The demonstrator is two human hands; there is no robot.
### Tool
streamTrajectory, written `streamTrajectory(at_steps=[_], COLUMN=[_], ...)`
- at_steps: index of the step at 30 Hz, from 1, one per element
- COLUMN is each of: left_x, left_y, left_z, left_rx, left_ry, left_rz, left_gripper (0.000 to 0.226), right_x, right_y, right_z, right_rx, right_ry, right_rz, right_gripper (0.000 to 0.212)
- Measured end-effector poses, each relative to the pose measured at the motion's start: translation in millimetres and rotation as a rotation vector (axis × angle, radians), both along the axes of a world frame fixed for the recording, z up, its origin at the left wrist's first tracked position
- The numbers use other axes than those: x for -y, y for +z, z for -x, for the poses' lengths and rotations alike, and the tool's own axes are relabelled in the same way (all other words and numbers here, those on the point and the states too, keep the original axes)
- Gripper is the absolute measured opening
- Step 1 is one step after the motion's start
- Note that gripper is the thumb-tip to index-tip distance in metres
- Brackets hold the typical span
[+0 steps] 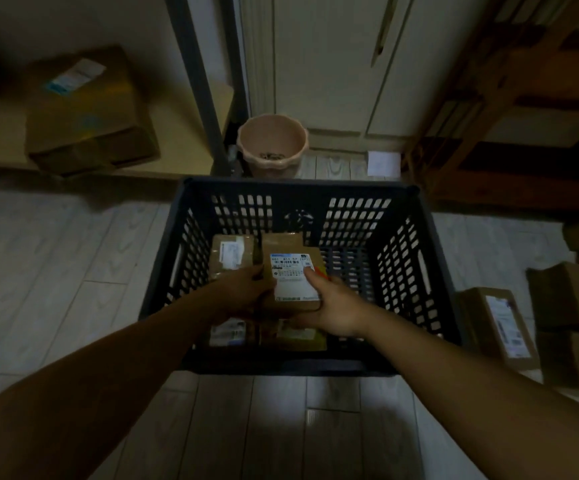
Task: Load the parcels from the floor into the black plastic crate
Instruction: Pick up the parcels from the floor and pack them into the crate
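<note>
The left hand point(243, 293) and the right hand point(337, 308) hold a brown cardboard parcel with a white label point(290, 271) inside the black plastic crate point(402, 258). Their fingers point(253, 273) curl round its sides. Other brown parcels point(231, 255) lie under it.

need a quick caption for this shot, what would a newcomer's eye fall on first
The white-labelled parcel at centre, in the grip of the left hand and right hand, held above other parcels in the black crate. Behind the crate stands a pink pot; a labelled box waits on the floor at right.
</note>
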State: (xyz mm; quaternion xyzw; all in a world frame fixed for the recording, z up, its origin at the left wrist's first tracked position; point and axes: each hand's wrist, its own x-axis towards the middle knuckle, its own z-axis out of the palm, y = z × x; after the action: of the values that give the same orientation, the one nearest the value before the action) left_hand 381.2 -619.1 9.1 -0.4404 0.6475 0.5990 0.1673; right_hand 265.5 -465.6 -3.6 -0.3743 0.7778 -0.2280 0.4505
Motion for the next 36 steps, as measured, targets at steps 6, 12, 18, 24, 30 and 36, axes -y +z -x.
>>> streamTrajectory(at_steps=[6,12,18,24,30,36], left_x=[6,3,13,18,11,7], left_y=[-59,-66,-66,-74,-74,-68], left_z=[-7,-9,-11,-16,-11,-9], left_rx=[0.058,-0.002,-0.07,-0.077,-0.021,0.03], left_ry=[-0.054,-0.081,-0.146,-0.188,-0.308,-0.449], left_rz=[-0.028,0.027,-0.028,0.07,0.249,0.38], left_gripper=[0.021,0.033,0.039,0.053,0.065,0.068], right_x=[7,12,14,14,12,16], right_y=[-54,-64,-69,-67,-69,-74], right_z=[-1,-8,-14,-16,-16,-12], right_rx=[0.006,-0.032,-0.207,-0.274,-0.295,-0.101], right_ry=[0.053,0.113,0.201,0.257,0.317,0.205], right_rz=[-0.076,-0.111,-0.163,-0.148,-0.214,-0.24], right_gripper=[0.079,0.09,0.096,0.097,0.101,0.103])
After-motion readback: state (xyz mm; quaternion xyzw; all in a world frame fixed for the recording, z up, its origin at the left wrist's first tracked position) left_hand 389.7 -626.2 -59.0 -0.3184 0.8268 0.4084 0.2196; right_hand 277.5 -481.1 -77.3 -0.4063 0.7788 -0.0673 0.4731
